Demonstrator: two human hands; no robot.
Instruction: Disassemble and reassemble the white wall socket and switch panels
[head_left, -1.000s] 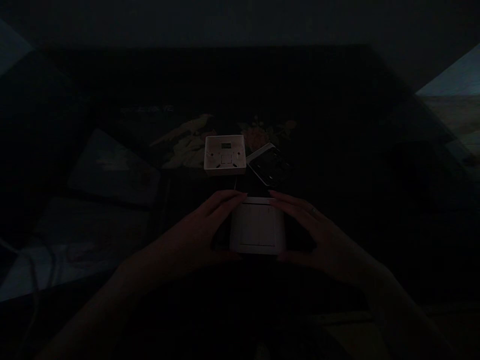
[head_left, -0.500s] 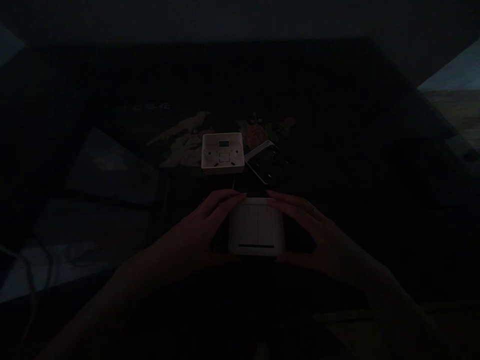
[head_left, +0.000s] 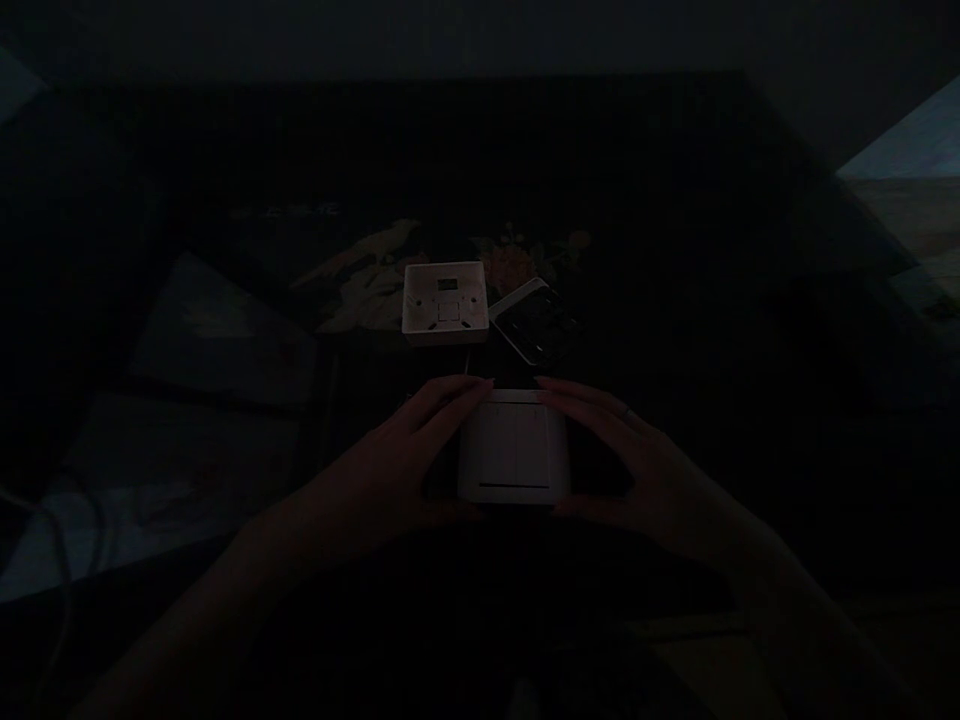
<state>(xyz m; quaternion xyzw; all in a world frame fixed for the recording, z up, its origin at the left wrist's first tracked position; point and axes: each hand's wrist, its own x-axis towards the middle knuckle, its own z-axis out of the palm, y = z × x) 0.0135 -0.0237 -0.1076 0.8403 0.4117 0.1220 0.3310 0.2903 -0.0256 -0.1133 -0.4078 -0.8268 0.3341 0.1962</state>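
Note:
The scene is very dark. A white two-rocker wall switch (head_left: pixel 514 445) faces up between my hands, with a dark slit along its near edge. My left hand (head_left: pixel 420 450) grips its left side, fingers at the far corner and thumb at the near one. On the opposite side my right hand (head_left: pixel 622 450) holds it the same way, a ring on one finger. Beyond them lies an open white switch back box (head_left: pixel 446 305), its hollow side up, with holes in its floor. Beside that box, a thin white-edged frame (head_left: pixel 531 320) with a dark middle lies at a slant.
Under everything is a dark tabletop (head_left: pixel 675 300) with a printed bird (head_left: pixel 382 245) and flowers (head_left: pixel 510 265). Pale reflections show at the left. A pale cable (head_left: pixel 64 590) curves at the lower left.
The switch has tilted or shifted very slightly, and the dark slit at its near edge looks thinner. Both hands keep their hold. The back box and frame stay in place.

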